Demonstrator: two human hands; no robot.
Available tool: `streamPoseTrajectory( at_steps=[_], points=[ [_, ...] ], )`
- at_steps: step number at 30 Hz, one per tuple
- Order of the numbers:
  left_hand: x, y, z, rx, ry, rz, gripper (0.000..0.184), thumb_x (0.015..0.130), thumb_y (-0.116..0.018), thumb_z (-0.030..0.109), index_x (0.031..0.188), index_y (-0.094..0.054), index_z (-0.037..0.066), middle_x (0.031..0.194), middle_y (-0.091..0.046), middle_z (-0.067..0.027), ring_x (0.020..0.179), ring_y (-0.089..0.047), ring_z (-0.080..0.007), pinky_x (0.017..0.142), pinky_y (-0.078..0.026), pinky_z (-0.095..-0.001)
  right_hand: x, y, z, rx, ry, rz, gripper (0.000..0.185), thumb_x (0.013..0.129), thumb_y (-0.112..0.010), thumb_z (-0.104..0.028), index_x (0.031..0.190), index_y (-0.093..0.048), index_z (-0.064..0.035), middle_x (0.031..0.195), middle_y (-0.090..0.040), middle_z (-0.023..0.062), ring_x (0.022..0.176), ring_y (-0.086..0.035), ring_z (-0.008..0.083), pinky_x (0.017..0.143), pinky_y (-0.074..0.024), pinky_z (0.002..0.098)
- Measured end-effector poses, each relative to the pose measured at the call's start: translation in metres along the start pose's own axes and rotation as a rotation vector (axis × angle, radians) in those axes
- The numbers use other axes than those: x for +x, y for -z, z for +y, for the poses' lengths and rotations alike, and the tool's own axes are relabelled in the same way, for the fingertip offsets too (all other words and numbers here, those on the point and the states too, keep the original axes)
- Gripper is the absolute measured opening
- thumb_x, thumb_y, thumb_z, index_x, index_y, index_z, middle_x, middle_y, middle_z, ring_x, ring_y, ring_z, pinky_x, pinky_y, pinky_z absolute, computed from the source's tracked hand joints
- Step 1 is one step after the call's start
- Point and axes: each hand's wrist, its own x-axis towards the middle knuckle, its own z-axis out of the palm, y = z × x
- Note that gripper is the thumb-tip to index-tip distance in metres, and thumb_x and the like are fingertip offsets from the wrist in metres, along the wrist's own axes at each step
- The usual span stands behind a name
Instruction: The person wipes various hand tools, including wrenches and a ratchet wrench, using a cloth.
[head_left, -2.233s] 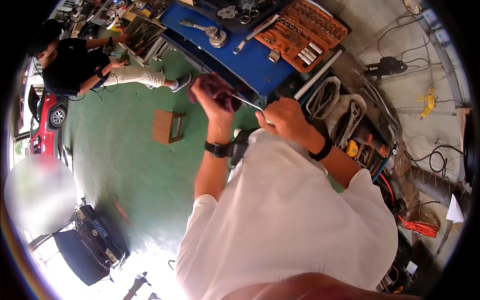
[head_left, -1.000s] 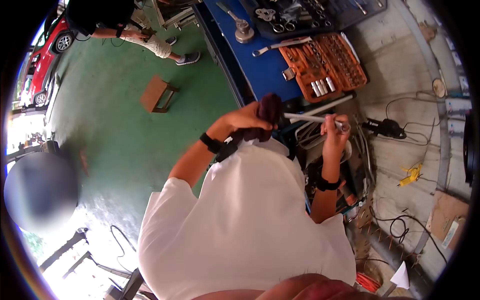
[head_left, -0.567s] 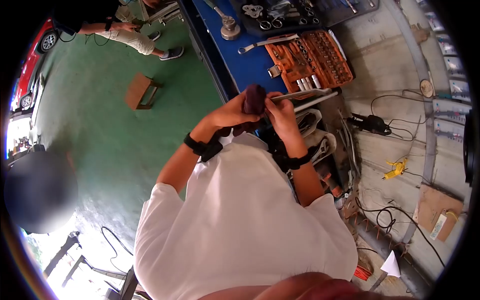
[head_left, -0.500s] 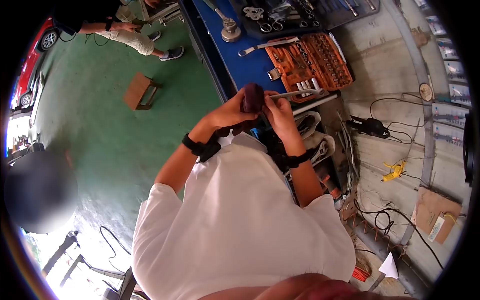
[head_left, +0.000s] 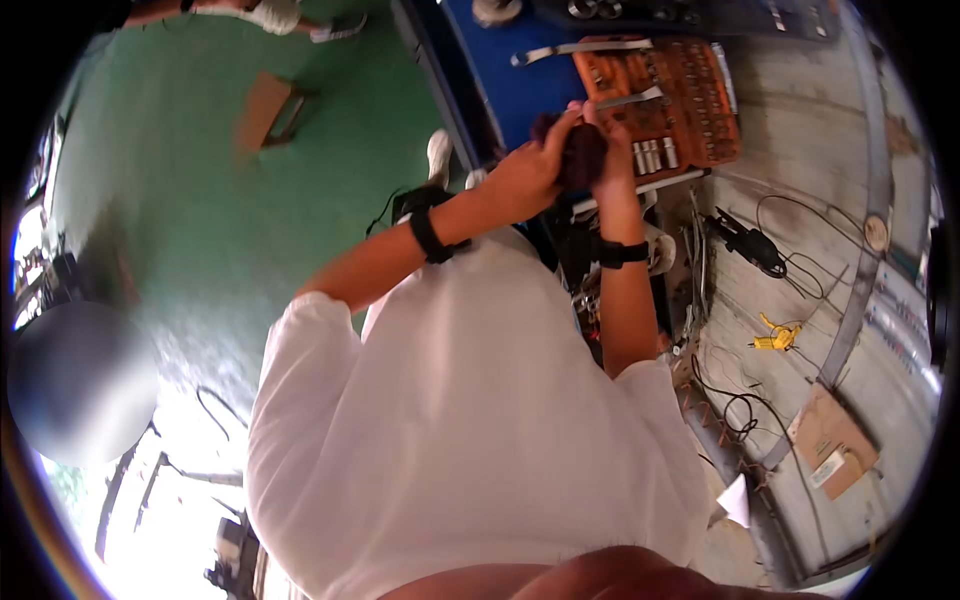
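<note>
In the head view, a bunched dark maroon cloth (head_left: pixel 583 158) is between my two hands, over the near edge of the blue worktop. My left hand (head_left: pixel 532 178) is closed on the cloth from the left, its fingers reaching up to the near end of a silver wrench (head_left: pixel 632 99). Against the other side of the cloth, my right hand (head_left: pixel 614 165) is closed at the wrench's near end. The wrench's free end points right, above an orange socket set case (head_left: pixel 705 100). Motion blur and the cloth hide the exact finger contacts.
A second wrench (head_left: pixel 580 48) lies on the blue worktop (head_left: pixel 510 95), beside a round metal tool (head_left: pixel 496 10). A wooden stool (head_left: pixel 264 112) stands on the green floor. Another person's leg (head_left: pixel 275 15) is at upper left. Black cables (head_left: pixel 750 245) hang along the right wall.
Both hands have moved up and right with the cloth and the wrench, closer to the orange case. The view has shifted, so the stool and worktop sit higher in it.
</note>
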Motion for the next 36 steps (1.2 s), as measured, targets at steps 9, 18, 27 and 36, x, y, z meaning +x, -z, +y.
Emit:
streamPoseTrajectory(
  at_steps=[9, 18, 27, 36],
  points=[
    [-0.013, -0.001, -0.015, -0.096, 0.229, -0.126, 0.096, 0.076, -0.068, -0.002, 0.153, -0.011, -0.002, 0.102, -0.062, -0.0332, 0.091, -0.064, -0.0487, 0.08, -0.052, -0.0491, 0.01, -0.021, 0.021, 0.094, 0.014, 0.136, 0.029, 0.098, -0.065, -0.027, 0.1, -0.069, 0.001, 0.078, -0.066, 0.0017, 0.068, -0.062, 0.0104, 0.065, -0.0496, 0.0231],
    [-0.033, 0.036, 0.004, -0.194, 0.158, -0.004, 0.097, 0.074, -0.076, 0.003, 0.15, -0.016, -0.004, 0.133, -0.048, -0.0312, 0.119, -0.053, -0.047, 0.099, -0.046, -0.0453, 0.024, -0.03, 0.037, 0.151, 0.019, 0.343, 0.027, 0.096, -0.068, -0.022, 0.105, -0.065, 0.0037, 0.072, -0.048, -0.0006, 0.061, -0.048, 0.0085, 0.058, -0.0411, 0.0222],
    [-0.012, 0.086, -0.001, 0.071, 0.144, 0.166, 0.082, 0.079, -0.078, 0.009, 0.144, -0.03, 0.0, 0.127, -0.056, -0.0255, 0.114, -0.061, -0.0385, 0.094, -0.05, -0.0415, 0.018, -0.042, 0.033, 0.189, 0.056, 0.317, 0.015, 0.095, -0.07, -0.022, 0.095, -0.066, -0.0082, 0.068, -0.052, -0.0047, 0.057, -0.051, 0.0055, 0.054, -0.0422, 0.023],
    [-0.003, 0.135, -0.084, -0.074, 0.446, 0.528, 0.062, 0.081, -0.081, 0.032, 0.114, -0.04, -0.001, 0.097, -0.068, -0.0274, 0.089, -0.071, -0.0382, 0.075, -0.056, -0.0406, 0.017, -0.039, 0.024, 0.193, 0.064, 0.394, 0.016, 0.098, -0.066, -0.02, 0.1, -0.064, -0.004, 0.063, -0.042, -0.0036, 0.052, -0.043, 0.0092, 0.05, -0.0378, 0.0264]
  ],
)
